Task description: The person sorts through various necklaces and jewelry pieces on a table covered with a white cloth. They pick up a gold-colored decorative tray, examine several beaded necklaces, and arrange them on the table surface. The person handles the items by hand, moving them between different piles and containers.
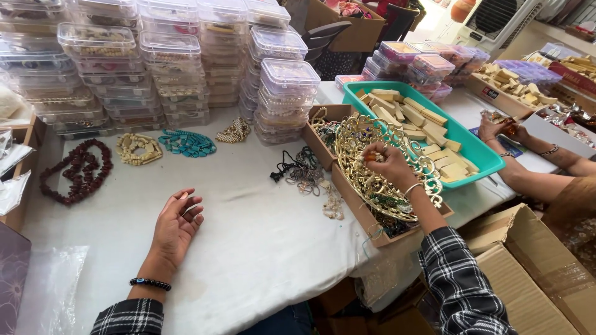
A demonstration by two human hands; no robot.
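Note:
My left hand [176, 224] rests palm up on the white tablecloth [261, 248], fingers loosely curled, holding nothing. My right hand [388, 165] reaches into a shallow brown cardboard box [347, 189] full of jewellery, fingers pinched on a small piece above a gold filigree ornament [372, 149]. What exactly it pinches is too small to tell. A tangle of dark and pale necklaces [303, 170] lies just left of the box.
Stacks of clear plastic boxes [186, 62] line the back. Bead strands lie in front: dark red [77, 170], cream [138, 149], turquoise [186, 142]. A teal tray [481, 152] holds tan blocks. Another person's hands [503, 129] work at right. An open carton [528, 273] sits lower right.

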